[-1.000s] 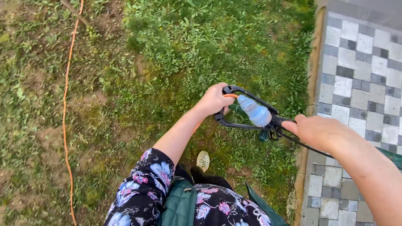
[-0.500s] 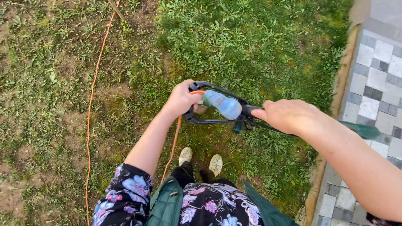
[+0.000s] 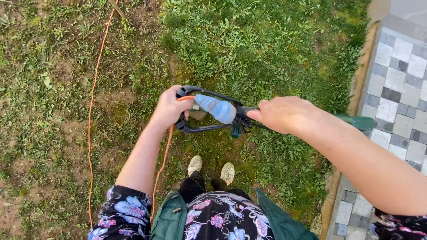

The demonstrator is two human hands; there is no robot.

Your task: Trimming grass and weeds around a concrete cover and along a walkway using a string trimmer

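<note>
Grass (image 3: 267,44) is filling most of the view, thick and green at the top and thinning into bare brown patches on the left, while grey and white paving (image 3: 398,84) is running down the right edge behind a narrow curb. Over the lawn, both hands are holding a black loop handle (image 3: 209,129) with a pale blue bottle (image 3: 216,109) lying across it. At the handle's left end, the left hand (image 3: 168,108) is clamping its fingers around the loop, beside an orange trigger. On the shaft at the handle's right end, the right hand (image 3: 284,115) is closing its fingers, with a green part of the tool (image 3: 360,122) showing past the forearm toward the paving. An orange cord (image 3: 91,124) is trailing across the grass on the left, and another length is hanging just under the left hand. Two light shoes (image 3: 211,166) are standing on the grass below the handle, above a floral dress (image 3: 222,218)
</note>
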